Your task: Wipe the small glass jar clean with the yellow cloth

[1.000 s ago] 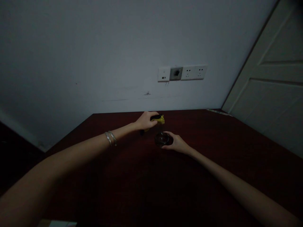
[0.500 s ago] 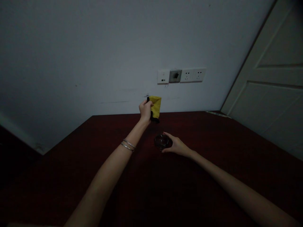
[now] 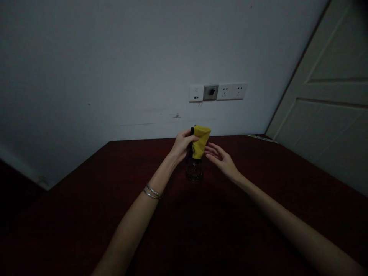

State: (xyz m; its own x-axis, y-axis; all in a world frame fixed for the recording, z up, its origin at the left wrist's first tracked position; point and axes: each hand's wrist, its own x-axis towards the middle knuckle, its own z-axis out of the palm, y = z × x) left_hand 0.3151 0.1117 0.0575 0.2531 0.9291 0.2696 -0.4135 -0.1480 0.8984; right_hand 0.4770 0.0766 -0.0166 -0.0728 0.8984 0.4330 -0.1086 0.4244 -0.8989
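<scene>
Cloth [image 3: 202,140] folds in pinching left fingers [image 3: 193,138] near round glass [image 3: 194,172]; right fingers [image 3: 216,148] spread, empty.

I count two hands [image 3: 181,147] [image 3: 226,164], two silver bracelets [image 3: 152,193], one yellow cloth [image 3: 201,140], one glass container [image 3: 194,173], four electrical wall plates [image 3: 211,92], one dark-red tabletop [image 3: 207,226] and one door [image 3: 330,115].

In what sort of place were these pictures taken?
Probably a room in a home, though an office is possible: a dark reddish table against a plain wall, sockets, and a panelled door.
</scene>
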